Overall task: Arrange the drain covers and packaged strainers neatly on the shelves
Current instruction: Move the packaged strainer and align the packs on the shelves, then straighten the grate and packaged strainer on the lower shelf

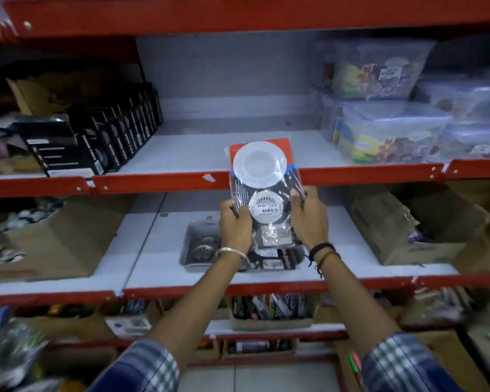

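Both my hands hold a packaged strainer (262, 176) upright in front of the upper shelf's red edge (159, 182). The clear bag shows two white round discs on a red and black card. My left hand (234, 223) grips its lower left side, my right hand (309, 215) its lower right. On the white shelf below (159, 267), a packaged metal drain cover (200, 246) and more strainer packs (275, 260) lie flat, partly hidden behind my wrists.
Black boxed items (119, 137) line the upper shelf's left, clear plastic containers (388, 131) its right, with a bare white span (198, 151) between. Cardboard boxes (48, 241) (402, 230) flank the lower shelf. Lower shelves hold assorted small goods.
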Motion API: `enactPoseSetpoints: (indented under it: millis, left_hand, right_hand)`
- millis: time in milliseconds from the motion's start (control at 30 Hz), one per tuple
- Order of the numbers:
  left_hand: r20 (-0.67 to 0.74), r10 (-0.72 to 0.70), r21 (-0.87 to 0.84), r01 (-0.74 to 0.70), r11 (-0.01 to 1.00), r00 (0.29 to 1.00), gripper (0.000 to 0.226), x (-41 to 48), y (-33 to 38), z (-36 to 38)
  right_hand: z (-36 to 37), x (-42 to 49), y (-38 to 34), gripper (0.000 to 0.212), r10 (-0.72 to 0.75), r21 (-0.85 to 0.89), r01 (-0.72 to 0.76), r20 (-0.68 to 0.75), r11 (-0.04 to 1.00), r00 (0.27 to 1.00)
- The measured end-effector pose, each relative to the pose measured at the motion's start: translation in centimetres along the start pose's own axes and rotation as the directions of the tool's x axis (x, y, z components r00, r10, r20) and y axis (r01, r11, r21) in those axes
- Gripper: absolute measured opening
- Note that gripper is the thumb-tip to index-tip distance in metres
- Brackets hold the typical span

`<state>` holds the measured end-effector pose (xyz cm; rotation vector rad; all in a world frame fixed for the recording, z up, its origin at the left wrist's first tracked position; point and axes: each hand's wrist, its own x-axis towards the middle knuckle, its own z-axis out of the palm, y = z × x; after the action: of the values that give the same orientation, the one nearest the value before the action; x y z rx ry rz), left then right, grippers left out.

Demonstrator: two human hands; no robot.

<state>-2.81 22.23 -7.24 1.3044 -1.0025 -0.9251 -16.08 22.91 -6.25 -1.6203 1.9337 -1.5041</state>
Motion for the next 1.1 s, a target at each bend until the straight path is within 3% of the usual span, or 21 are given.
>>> enactPoseSetpoints:
  millis: [200,333,433,533,600,700,767,833,967,1033,1100]
  left_hand:
    - [0.016,0.052,0.112,-0.054,0.992,0.999,0.023,-6.3,-5.8,-3.1]
    - [-0.055,-0.163,0.152,0.17,0.974,0.985,0.012,-6.3,-9.9,-2.8]
    - [-0.048,-0.279,0.159,0.283,0.946,0.959,0.02,-4.6,-11.2,-1.7]
    - [0.002,-0.228,0.206,0.223,0.953,0.974,0.027,-1.1,-12.1,0.0]
    - [0.042,-0.174,0.337,0.15,0.929,0.984,0.028,1.5,-12.8,1.1]
    - [0.131,-0.187,0.611,0.069,0.789,0.974,0.035,4.6,-14.3,2.1]
    - [0.198,-0.257,0.793,-0.001,0.609,0.946,0.037,5.6,-15.2,2.3]
    - [0.226,-0.276,0.841,-0.044,0.54,0.934,0.034,5.8,-15.6,1.9]
    - [0.213,-0.119,0.841,-0.12,0.527,0.97,0.028,6.8,-15.4,-0.9]
    - [0.205,-0.06,0.886,-0.159,0.436,0.977,0.031,8.1,-15.2,-3.4]
    - [0.217,-0.067,0.918,-0.18,0.354,0.974,0.037,10.1,-15.2,-6.2]
  right_hand:
    - [2.0,-8.2,5.0,0.041,0.025,-0.004,-0.025,0.014,1.0,1.0]
    - [3.5,-9.9,8.3,0.036,0.101,-0.109,-0.093,0.071,0.99,0.992]
    - [4.7,-8.8,9.7,0.032,0.232,-0.206,-0.204,0.125,0.957,0.965]
    - [5.8,-5.7,10.6,0.028,0.338,-0.238,-0.295,0.168,0.925,0.926]
    - [6.6,-3.1,11.1,0.03,0.359,-0.235,-0.307,0.224,0.922,0.906]
    - [8.0,-0.2,12.3,0.038,0.396,-0.261,-0.319,0.341,0.911,0.853]
    - [8.7,0.7,13.4,0.046,0.47,-0.399,-0.306,0.422,0.864,0.775]
    - [8.7,0.7,13.9,0.051,0.513,-0.546,-0.239,0.428,0.803,0.744]
    - [9.1,1.4,12.5,0.042,0.283,-0.524,-0.109,0.265,0.845,0.922]
    - [9.8,2.0,10.8,0.04,0.14,-0.452,0.016,0.31,0.892,0.94]
    - [11.4,2.5,8.9,0.039,0.032,-0.346,0.126,0.416,0.93,0.909]
